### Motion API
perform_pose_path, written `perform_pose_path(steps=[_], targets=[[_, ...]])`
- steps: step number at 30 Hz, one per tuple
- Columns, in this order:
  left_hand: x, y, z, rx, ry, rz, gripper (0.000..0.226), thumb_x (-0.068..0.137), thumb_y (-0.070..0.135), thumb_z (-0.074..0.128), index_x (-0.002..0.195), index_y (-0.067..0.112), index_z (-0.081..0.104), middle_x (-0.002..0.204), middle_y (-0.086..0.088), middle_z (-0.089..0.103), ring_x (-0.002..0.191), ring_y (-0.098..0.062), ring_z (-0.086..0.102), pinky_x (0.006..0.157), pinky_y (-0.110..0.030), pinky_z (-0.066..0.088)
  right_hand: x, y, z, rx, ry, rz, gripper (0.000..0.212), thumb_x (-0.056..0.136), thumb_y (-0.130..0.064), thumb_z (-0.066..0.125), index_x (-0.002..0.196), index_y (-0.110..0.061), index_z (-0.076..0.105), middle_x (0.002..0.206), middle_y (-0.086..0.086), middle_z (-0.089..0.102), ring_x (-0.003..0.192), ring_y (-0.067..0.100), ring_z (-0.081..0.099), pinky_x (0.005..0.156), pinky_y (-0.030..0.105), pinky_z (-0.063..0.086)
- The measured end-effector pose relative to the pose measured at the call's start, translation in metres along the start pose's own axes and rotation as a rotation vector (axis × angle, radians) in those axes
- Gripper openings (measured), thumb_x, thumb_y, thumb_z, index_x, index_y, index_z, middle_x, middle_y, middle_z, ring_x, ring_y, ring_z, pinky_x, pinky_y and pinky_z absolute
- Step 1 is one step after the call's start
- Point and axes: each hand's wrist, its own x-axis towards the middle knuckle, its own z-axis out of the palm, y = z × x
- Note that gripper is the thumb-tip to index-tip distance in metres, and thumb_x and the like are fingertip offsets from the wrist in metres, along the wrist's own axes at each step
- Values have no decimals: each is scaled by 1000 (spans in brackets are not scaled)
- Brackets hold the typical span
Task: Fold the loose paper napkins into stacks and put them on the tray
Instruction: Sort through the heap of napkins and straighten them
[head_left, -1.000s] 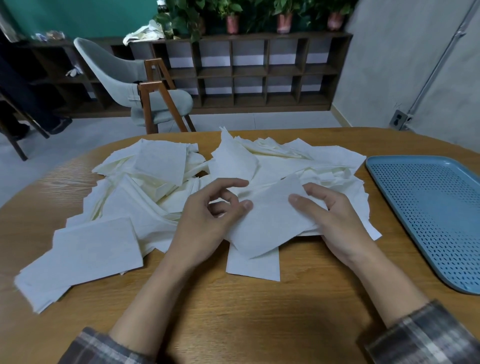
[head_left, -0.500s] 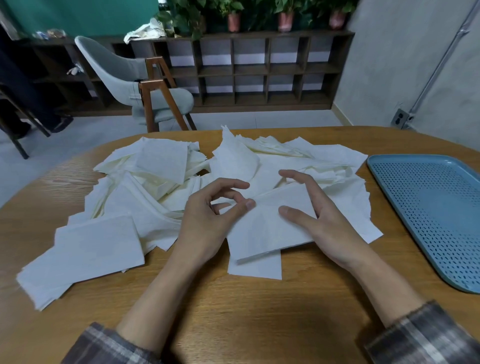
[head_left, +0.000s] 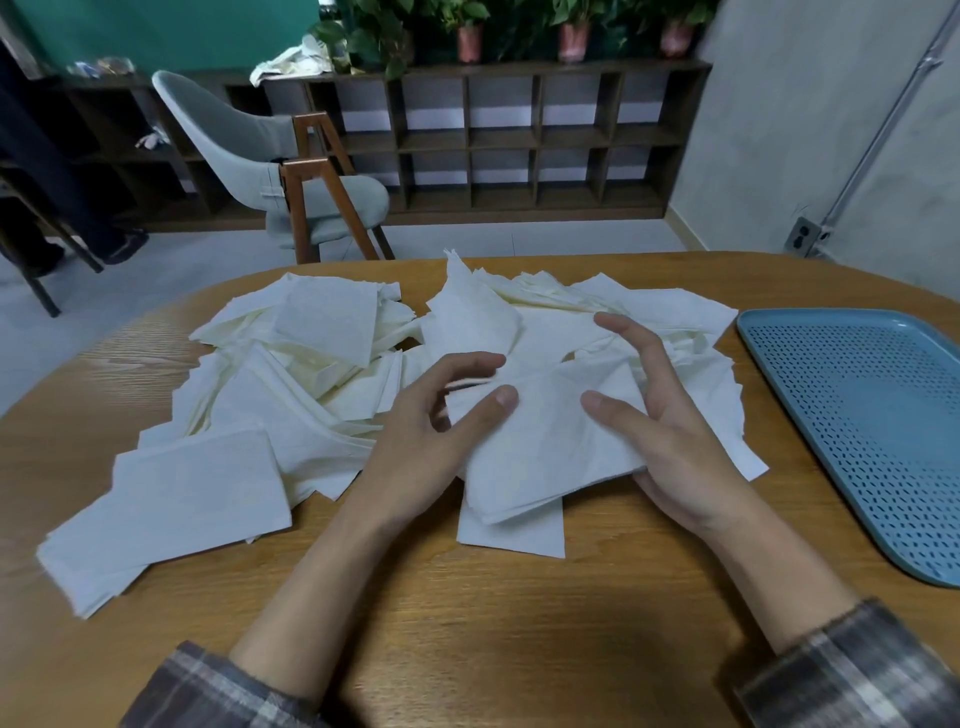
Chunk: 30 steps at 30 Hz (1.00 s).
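Head camera, looking down on a round wooden table (head_left: 467, 623). Scattered across its far half, loose white paper napkins (head_left: 322, 332), some in rough flat stacks. At centre, a small white sheaf of napkins (head_left: 545, 452): pinched at its left edge by the left hand (head_left: 431, 441), thumb on top, fingers curled; cradled at its right edge by the right hand (head_left: 670, 441), fingers spread, thumb resting on the paper. Near the pile's right side, a light-blue perforated plastic tray (head_left: 857, 415).

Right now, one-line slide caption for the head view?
Left hand pinches a napkin bundle, right hand steadies it; loose napkins heaped behind, blue tray at right.
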Motion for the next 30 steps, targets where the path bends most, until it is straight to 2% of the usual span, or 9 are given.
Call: perform_pose_path(steps=[2,5,9,11,13,16,19,24,30], targets=[[-1,2,0,-77,-36,-33,28,92,41,74,120,42,71,106,26,73,93,6,67,72,-9,48,0,2,0,-19,16,-17,61,102,-9,64,143,-51,47,147,-4,60,133,22,62,112,51,49],[-1,1,2,-49,30,10,29,97,21,74,124,30,69,85,31,70,70,5,65,57,-8,45,-2,1,1,-82,-11,-8,53,100,-15,68,140,-44,50,132,-15,68,126,11,64,109,36,52],[-1,-9,7,116,100,111,36,96,23,76,128,35,64,110,29,67,100,5,65,75,-11,49,-3,-2,-3,-285,-105,-43,22,96,-11,71,114,-21,79,120,-16,75,123,-1,61,101,12,41],[-2,-14,11,310,158,240,43,92,29,80,130,33,62,124,21,59,123,1,55,95,-13,47,-2,1,-4,-357,-44,-48,27,98,-3,69,111,-22,81,117,-21,76,121,-7,61,98,5,39],[-2,-18,12,450,151,404,37,87,32,84,119,27,67,123,9,53,123,-5,52,94,-11,41,0,4,-5,-409,69,-55,31,98,0,68,112,-25,80,115,-27,75,120,-13,59,96,0,36],[-5,-18,14,547,-140,411,29,84,51,84,96,30,67,92,15,60,90,-6,60,74,-22,47,3,10,-8,-407,159,-58,33,98,2,66,112,-25,80,114,-28,75,118,-16,58,96,-2,35],[-7,-26,20,695,-297,332,43,76,72,79,92,33,67,85,15,60,86,-4,58,74,-32,51,4,11,-8,-422,184,-56,35,98,1,66,111,-28,80,115,-27,75,119,-16,58,96,-2,36],[-7,-28,20,625,-274,343,18,82,47,77,85,32,68,85,16,63,88,-4,62,73,-37,53,4,14,-8,-413,182,-53,35,98,0,65,111,-29,80,116,-27,75,120,-14,58,97,-1,35],[-10,-11,15,386,-235,300,9,82,25,71,79,25,63,85,11,69,87,-15,65,79,-33,52,5,13,-8,-432,196,-49,36,98,1,64,111,-29,79,117,-28,74,121,-14,57,97,-1,35]])
